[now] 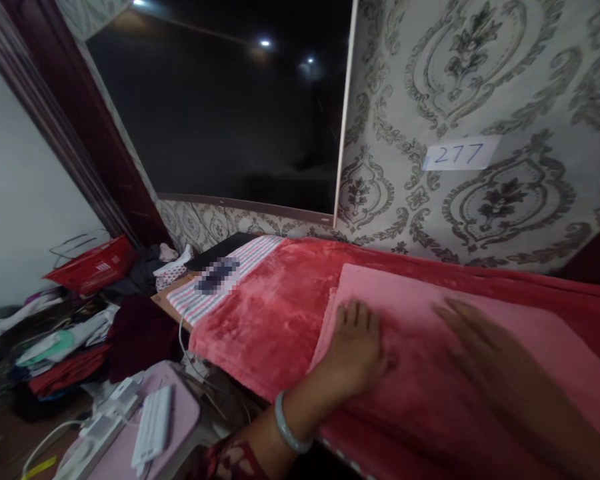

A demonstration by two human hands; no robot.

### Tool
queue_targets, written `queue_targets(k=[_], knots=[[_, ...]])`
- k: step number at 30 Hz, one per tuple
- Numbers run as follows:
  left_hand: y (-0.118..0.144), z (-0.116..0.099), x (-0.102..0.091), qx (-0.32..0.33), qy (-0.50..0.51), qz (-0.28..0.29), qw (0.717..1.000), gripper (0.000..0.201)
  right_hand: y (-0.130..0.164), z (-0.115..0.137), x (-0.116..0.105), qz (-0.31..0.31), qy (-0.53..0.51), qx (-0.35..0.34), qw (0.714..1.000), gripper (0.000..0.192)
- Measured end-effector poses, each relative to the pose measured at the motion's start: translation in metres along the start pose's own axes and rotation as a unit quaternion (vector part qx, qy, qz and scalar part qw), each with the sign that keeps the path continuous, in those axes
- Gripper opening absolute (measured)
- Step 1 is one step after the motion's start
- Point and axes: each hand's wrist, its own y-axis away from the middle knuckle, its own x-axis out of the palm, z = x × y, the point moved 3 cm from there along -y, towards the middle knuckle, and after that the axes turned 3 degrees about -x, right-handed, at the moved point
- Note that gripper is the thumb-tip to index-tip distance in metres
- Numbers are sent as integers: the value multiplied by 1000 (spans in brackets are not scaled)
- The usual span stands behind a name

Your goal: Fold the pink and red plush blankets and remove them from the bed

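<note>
the left hand (356,347) lies flat and open, fingers spread and pointing far, palm pressed on the near left part of a pink cloth (480,333) that is spread over a darker red blanket (275,313). a pale green bangle (287,423) circles that wrist, above a patterned red sleeve (230,463). the right hand (475,340) is also open with fingers stretched out flat over the pink cloth to the right of the left hand (it is blurred, so whether the palm fully touches the cloth cannot be told). the pink cloth sits on the right half of the red blanket, its far edge running near the patterned wall (480,80), where a paper label reading 277 (460,153) is stuck. at the far left end of the red blanket a striped cloth (230,277) shows. further left and lower stand a red basket (93,263), a heap of folded clothes (60,347), and a pink stool (180,407) bearing a white device (153,427).
</note>
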Motion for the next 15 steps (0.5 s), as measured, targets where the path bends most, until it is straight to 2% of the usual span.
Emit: queue_targets(k=[2,4,7,10,15], knots=[[-1,9,14,-10,-11,11,1000,85,-19,10,38,108,16,-43,993,50],[1,13,24,-22,-29,10,999,81,-30,17,66,212,43,-43,975,51],[2,16,29,-41,-66,20,997,71,-38,17,79,281,68,-29,957,53],[-3,18,28,-26,-93,14,995,67,-40,-9,63,299,113,19,947,53],[-6,19,28,-11,-106,-7,994,65,-20,-98,3,277,181,208,920,54]])
